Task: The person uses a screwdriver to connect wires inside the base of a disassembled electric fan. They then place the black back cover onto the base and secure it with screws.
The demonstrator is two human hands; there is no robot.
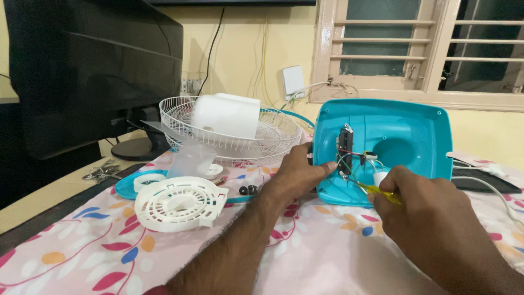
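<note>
A white round vented cover [179, 203] lies well left of the fingers; the left hand [297, 173] grips the edge of the upright teal fan base [406, 136], fingers curled shut on it, and the right hand [431, 218], closed, holds a yellow screwdriver [376, 191] at its wiring
</note>
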